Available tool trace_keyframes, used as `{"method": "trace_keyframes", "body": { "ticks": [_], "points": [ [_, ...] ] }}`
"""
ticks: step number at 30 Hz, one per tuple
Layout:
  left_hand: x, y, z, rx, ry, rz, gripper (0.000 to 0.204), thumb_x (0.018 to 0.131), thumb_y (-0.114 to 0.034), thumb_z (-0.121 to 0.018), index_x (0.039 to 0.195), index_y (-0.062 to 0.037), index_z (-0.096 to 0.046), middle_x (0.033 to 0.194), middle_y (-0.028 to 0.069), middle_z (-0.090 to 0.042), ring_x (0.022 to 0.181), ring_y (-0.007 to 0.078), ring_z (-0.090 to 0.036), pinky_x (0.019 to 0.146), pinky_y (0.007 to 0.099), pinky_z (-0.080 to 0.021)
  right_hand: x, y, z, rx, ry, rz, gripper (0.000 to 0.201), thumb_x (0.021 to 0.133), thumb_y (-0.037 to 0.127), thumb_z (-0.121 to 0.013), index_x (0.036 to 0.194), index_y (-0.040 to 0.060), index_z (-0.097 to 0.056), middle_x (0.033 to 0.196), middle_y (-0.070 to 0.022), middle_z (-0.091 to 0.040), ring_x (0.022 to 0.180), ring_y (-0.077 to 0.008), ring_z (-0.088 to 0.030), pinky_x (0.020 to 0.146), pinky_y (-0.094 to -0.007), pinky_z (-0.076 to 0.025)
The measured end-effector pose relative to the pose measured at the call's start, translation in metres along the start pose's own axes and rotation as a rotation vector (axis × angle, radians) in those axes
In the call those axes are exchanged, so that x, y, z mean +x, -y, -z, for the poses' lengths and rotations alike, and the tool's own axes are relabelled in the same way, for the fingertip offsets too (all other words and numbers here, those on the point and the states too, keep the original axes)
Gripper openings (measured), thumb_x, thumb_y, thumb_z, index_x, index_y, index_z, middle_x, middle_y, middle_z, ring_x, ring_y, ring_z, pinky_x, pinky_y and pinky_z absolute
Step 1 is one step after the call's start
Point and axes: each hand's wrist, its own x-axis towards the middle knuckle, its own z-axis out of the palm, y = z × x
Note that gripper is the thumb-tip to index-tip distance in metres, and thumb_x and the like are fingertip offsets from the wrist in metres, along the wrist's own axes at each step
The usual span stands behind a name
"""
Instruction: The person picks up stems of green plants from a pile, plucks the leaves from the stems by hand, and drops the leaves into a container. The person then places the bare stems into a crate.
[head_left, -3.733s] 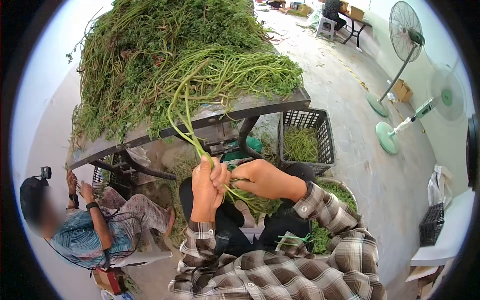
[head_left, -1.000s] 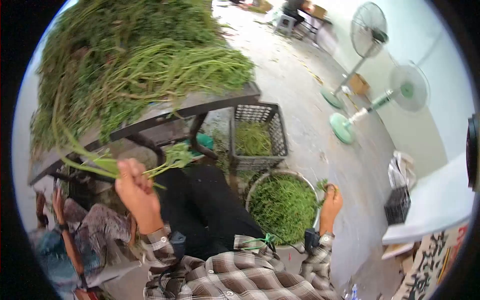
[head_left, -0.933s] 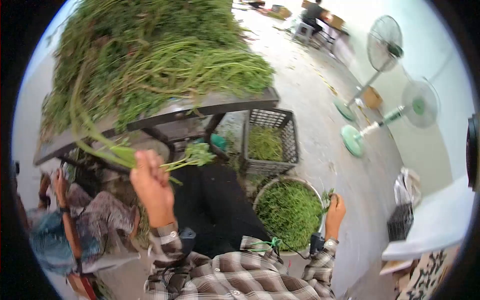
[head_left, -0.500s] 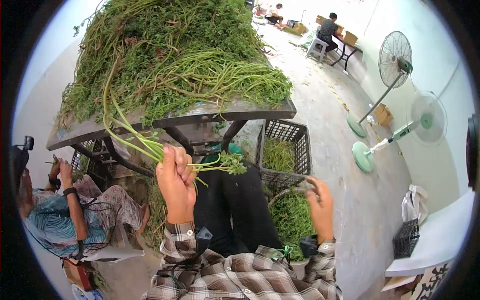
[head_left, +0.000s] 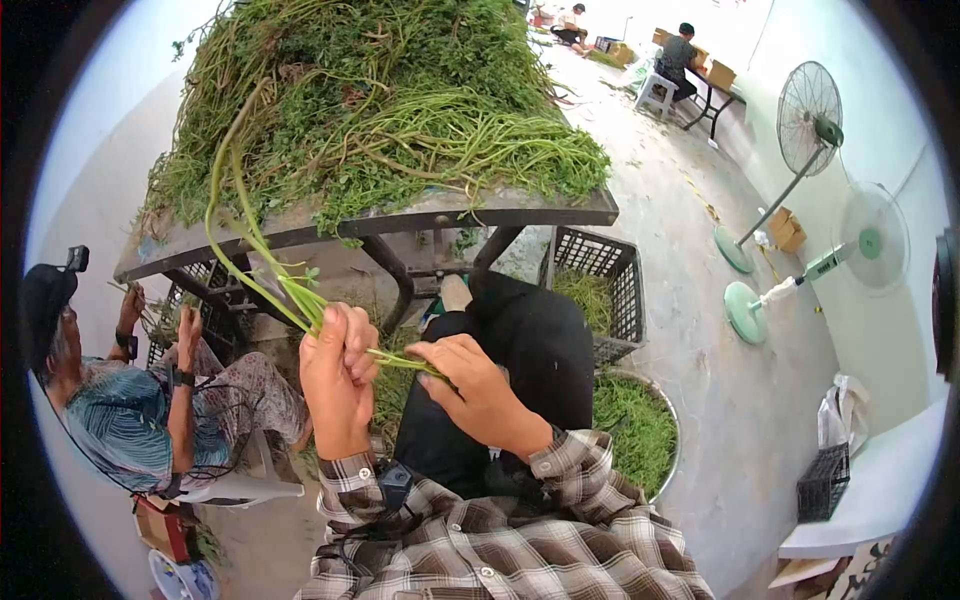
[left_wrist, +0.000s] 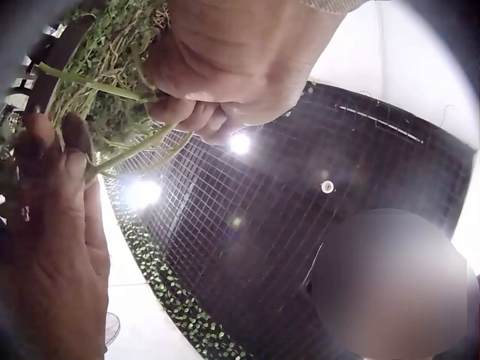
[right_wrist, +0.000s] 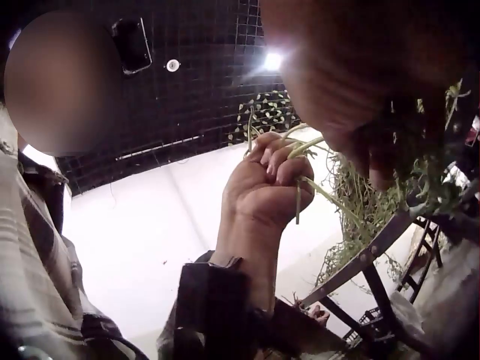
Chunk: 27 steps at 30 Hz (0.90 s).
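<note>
My left hand (head_left: 340,380) grips a small bunch of long green stems (head_left: 240,210), which arc up and to the left over the table edge. Short stem ends stick out on its other side, and my right hand (head_left: 482,395) pinches them between thumb and fingers. The left wrist view has my left hand (left_wrist: 232,60) curled round the stems and my right hand (left_wrist: 60,247) at their ends. In the right wrist view my left hand (right_wrist: 259,187) is in a fist round the stems; my right hand (right_wrist: 337,82) is dark and close, its fingertips partly hidden.
A table (head_left: 400,228) ahead bears a large heap of greens (head_left: 350,110). Beneath its right end stands a black crate (head_left: 628,290) with stems; a round tub of leafy pieces (head_left: 635,425) is at my right. One person (head_left: 130,410) sits at left, and fans (head_left: 745,310) stand at right.
My right hand has come leftward from beside the tub, where it earlier held a leafy sprig, to the stem ends. The leafy tip beyond my left hand no longer shows.
</note>
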Motion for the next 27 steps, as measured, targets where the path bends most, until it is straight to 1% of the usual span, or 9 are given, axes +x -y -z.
{"method": "trace_keyframes", "body": {
  "ticks": [2, 5, 10, 13, 18, 22, 24, 26, 27],
  "points": [
    [-0.002, 0.0, 0.001, 0.004, -0.019, -0.008, 0.033, 0.095, -0.028, -0.047, 0.068, -0.0108, -0.039, 0.058, -0.0051, -0.031, 0.047, 0.0015, -0.025, 0.038, 0.0158, -0.019, -0.004, -0.007, -0.007, 0.162, 0.017, -0.029, 0.02, 0.082, 0.01, -0.057, 0.098, -0.0013, -0.056, 0.084, -0.0162, -0.056, 0.08, -0.0325, -0.05, 0.074, -0.0387, -0.041],
    [0.0, -0.004, 0.005, -0.024, -0.05, -0.009, 0.034, 0.096, -0.028, -0.045, 0.067, -0.0109, -0.037, 0.058, -0.0056, -0.029, 0.046, 0.0013, -0.024, 0.037, 0.0157, -0.018, 0.001, -0.003, -0.006, 0.135, 0.079, -0.088, 0.011, 0.084, 0.011, -0.054, 0.081, 0.0008, -0.053, 0.07, -0.014, -0.05, 0.067, -0.0324, -0.046, 0.063, -0.0401, -0.039],
    [0.005, -0.001, 0.011, -0.011, -0.038, -0.021, 0.034, 0.096, -0.029, -0.045, 0.068, -0.0107, -0.038, 0.059, -0.0055, -0.03, 0.047, 0.0015, -0.024, 0.038, 0.0158, -0.018, 0.008, -0.025, -0.014, -0.064, 0.057, 0.003, 0.016, 0.083, 0.013, -0.054, 0.074, 0.0025, -0.047, 0.065, -0.0129, -0.048, 0.066, -0.031, -0.05, 0.058, -0.04, -0.041],
    [0.012, 0.007, 0.009, -0.057, -0.09, -0.025, 0.035, 0.095, -0.032, -0.045, 0.068, -0.0108, -0.038, 0.059, -0.0052, -0.029, 0.048, 0.0029, -0.025, 0.039, 0.018, -0.019, 0.023, -0.035, -0.016, -0.395, -0.031, -0.007, 0.015, 0.085, 0.014, -0.053, 0.075, 0.005, -0.047, 0.06, -0.0122, -0.05, 0.058, -0.0337, -0.054, 0.05, -0.0417, -0.041],
    [0.026, 0.029, 0.01, -0.012, -0.196, -0.015, 0.035, 0.095, -0.033, -0.044, 0.069, -0.0118, -0.038, 0.059, -0.0051, -0.028, 0.047, 0.0037, -0.023, 0.04, 0.0195, -0.019, 0.073, -0.085, -0.034, -0.453, -0.012, 0.004, 0.009, 0.079, 0.009, -0.05, 0.072, 0.0036, -0.049, 0.059, -0.0161, -0.056, 0.055, -0.0329, -0.058, 0.048, -0.0395, -0.045],
    [0.025, 0.018, 0.018, 0.018, -0.242, 0.008, 0.035, 0.096, -0.032, -0.044, 0.068, -0.0126, -0.037, 0.058, -0.0056, -0.026, 0.047, 0.0039, -0.021, 0.04, 0.0199, -0.017, 0.097, -0.127, -0.042, -0.57, 0.229, -0.248, 0.016, 0.082, 0.012, -0.05, 0.074, 0.0005, -0.059, 0.067, -0.0182, -0.061, 0.065, -0.036, -0.062, 0.06, -0.0445, -0.05],
    [0.022, 0.0, 0.018, 0.035, -0.283, -0.146, 0.034, 0.096, -0.032, -0.044, 0.068, -0.0126, -0.036, 0.058, -0.0057, -0.025, 0.046, 0.0036, -0.02, 0.039, 0.0199, -0.015, 0.089, -0.196, -0.051, -0.491, 0.126, -0.089, 0.024, 0.087, 0.016, -0.047, 0.073, -0.0002, -0.058, 0.066, -0.0175, -0.059, 0.065, -0.0335, -0.059, 0.058, -0.0415, -0.048],
    [0.023, -0.009, 0.023, 0.069, -0.348, -0.166, 0.034, 0.096, -0.032, -0.044, 0.069, -0.0123, -0.036, 0.058, -0.0059, -0.025, 0.046, 0.0033, -0.019, 0.039, 0.0198, -0.014, 0.092, -0.169, -0.027, 0.112, 0.078, -0.429, 0.031, 0.092, 0.021, -0.045, 0.071, 0.0006, -0.055, 0.06, -0.0105, -0.052, 0.057, -0.0253, -0.052, 0.054, -0.0371, -0.041],
    [0.026, -0.01, 0.028, 0.043, -0.316, -0.158, 0.034, 0.096, -0.032, -0.044, 0.069, -0.0123, -0.036, 0.059, -0.0059, -0.024, 0.046, 0.0032, -0.019, 0.039, 0.0199, -0.014, 0.094, -0.158, -0.022, 0.452, 0.03, -0.602, 0.034, 0.094, 0.026, -0.045, 0.07, 0.0024, -0.052, 0.055, -0.0031, -0.043, 0.051, -0.0157, -0.041, 0.05, -0.0329, -0.034]
  ]
}}
